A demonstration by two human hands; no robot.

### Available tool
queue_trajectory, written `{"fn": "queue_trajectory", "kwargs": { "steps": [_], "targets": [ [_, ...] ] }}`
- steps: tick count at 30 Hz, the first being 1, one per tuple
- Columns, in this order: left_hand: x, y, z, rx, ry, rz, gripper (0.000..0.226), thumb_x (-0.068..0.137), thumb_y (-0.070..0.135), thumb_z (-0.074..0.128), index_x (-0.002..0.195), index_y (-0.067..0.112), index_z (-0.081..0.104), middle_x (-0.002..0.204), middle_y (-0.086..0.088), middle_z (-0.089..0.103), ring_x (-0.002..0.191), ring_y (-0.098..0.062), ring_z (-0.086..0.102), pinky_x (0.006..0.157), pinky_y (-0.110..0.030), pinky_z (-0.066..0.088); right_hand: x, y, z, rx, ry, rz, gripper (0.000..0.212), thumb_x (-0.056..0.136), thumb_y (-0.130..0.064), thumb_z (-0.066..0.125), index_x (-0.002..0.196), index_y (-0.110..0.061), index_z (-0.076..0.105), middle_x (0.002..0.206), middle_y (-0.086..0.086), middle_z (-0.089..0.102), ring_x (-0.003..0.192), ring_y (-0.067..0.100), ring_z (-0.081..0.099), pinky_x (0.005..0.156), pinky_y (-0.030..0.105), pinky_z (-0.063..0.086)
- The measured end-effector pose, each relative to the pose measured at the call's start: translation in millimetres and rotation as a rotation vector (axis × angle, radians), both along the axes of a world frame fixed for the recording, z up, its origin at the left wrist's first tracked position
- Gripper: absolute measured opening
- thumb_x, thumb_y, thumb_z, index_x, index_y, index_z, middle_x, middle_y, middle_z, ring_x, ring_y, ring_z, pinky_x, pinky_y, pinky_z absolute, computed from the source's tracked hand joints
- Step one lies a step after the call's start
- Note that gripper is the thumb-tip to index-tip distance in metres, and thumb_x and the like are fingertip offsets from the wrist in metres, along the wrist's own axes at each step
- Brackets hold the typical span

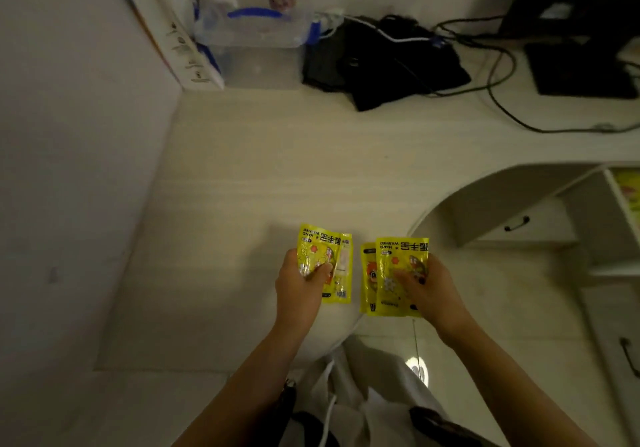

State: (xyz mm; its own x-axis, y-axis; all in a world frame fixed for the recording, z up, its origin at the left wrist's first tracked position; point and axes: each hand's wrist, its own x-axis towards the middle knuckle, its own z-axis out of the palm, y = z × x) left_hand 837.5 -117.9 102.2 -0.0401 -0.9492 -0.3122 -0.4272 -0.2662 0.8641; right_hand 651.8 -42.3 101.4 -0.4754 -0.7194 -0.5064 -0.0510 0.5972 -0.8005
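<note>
My left hand [303,284] grips yellow hand-warmer packets [325,249], thumb on top; a second packet peeks out behind the front one at its right edge. My right hand [427,289] holds another pair of yellow hand-warmer packets [398,263], thumb pressed across the front one, with the rear packet showing at the left. Both bundles are held just above the near edge of the pale desk [277,169], side by side and a small gap apart.
A clear plastic box with blue handle [256,31] stands at the back by the wall. Black cloth or bag [381,58] and cables [502,100] lie at the back right, next to a dark monitor base [581,69]. Drawers [530,225] sit under the desk's curved cut-out.
</note>
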Motion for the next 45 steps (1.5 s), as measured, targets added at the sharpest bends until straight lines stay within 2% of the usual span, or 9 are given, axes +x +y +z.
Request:
{"fn": "queue_trajectory", "kwargs": {
  "steps": [3,6,11,20,28,32,38,43,45],
  "targets": [
    [-20,22,-2,0.029,-0.001,-0.092,0.021,0.081,0.016,0.07,0.099,0.014,0.059,0.09,0.002,0.067,0.08,-0.009,0.064,0.062,-0.017,0.047,-16,40,1,-0.007,-0.017,-0.085,0.02,0.088,-0.012,0.061,0.108,-0.014,0.06,0.098,0.005,0.072,0.087,0.022,0.071,0.077,0.047,0.059],
    [-46,46,-5,0.066,0.008,-0.179,0.02,0.08,0.017,0.072,0.096,0.016,0.059,0.091,-0.001,0.069,0.083,-0.016,0.066,0.075,-0.036,0.055,-34,84,2,-0.024,-0.048,-0.183,0.019,0.087,-0.01,0.062,0.106,-0.012,0.059,0.096,0.008,0.072,0.084,0.022,0.072,0.073,0.044,0.06],
    [-99,93,-8,0.096,-0.024,-0.31,0.021,0.078,0.018,0.073,0.095,0.016,0.06,0.091,-0.001,0.069,0.084,-0.019,0.067,0.081,-0.044,0.055,-71,160,1,-0.016,-0.101,-0.346,0.02,0.088,-0.008,0.061,0.107,-0.009,0.059,0.099,0.012,0.071,0.088,0.029,0.071,0.077,0.052,0.058],
    [-207,207,-13,0.12,-0.05,-0.429,0.022,0.078,0.019,0.073,0.096,0.016,0.06,0.091,0.0,0.07,0.084,-0.017,0.067,0.079,-0.037,0.055,-159,284,0,0.0,-0.128,-0.497,0.021,0.09,-0.014,0.06,0.11,-0.012,0.055,0.1,0.01,0.069,0.092,0.028,0.068,0.081,0.053,0.056],
    [-296,265,-21,0.147,-0.037,-0.493,0.024,0.078,0.019,0.074,0.097,0.015,0.06,0.092,0.0,0.07,0.083,-0.015,0.068,0.076,-0.033,0.056,-233,346,-5,0.02,-0.119,-0.618,0.019,0.089,-0.016,0.061,0.107,-0.016,0.053,0.101,0.009,0.067,0.095,0.029,0.066,0.082,0.049,0.056],
    [-339,267,-18,0.137,-0.045,-0.505,0.023,0.079,0.017,0.074,0.096,0.013,0.059,0.09,-0.001,0.07,0.081,-0.016,0.068,0.067,-0.027,0.052,-270,353,-7,0.021,-0.152,-0.66,0.021,0.09,-0.016,0.06,0.109,-0.017,0.053,0.103,0.008,0.067,0.095,0.027,0.067,0.082,0.05,0.056],
    [-410,242,-27,0.142,-0.061,-0.537,0.023,0.077,0.02,0.074,0.094,0.018,0.06,0.091,0.001,0.071,0.083,-0.016,0.068,0.078,-0.036,0.055,-341,333,-8,-0.004,-0.152,-0.68,0.014,0.091,-0.014,0.059,0.093,-0.026,0.052,0.09,0.004,0.065,0.089,0.028,0.066,0.075,0.043,0.057],
    [-481,211,-26,0.154,-0.05,-0.595,0.024,0.078,0.019,0.074,0.095,0.015,0.057,0.089,0.0,0.069,0.079,-0.013,0.067,0.064,-0.025,0.05,-407,299,-7,-0.015,-0.12,-0.698,0.017,0.09,-0.013,0.061,0.09,-0.028,0.053,0.095,0.007,0.067,0.09,0.028,0.066,0.079,0.044,0.056],
    [-506,198,-23,0.169,-0.043,-0.622,0.025,0.078,0.019,0.075,0.095,0.016,0.056,0.09,0.001,0.069,0.08,-0.013,0.067,0.066,-0.026,0.051,-432,286,-5,-0.015,-0.113,-0.695,0.015,0.09,-0.011,0.06,0.095,-0.023,0.053,0.097,0.009,0.067,0.089,0.026,0.066,0.082,0.045,0.055]
  ]
}}
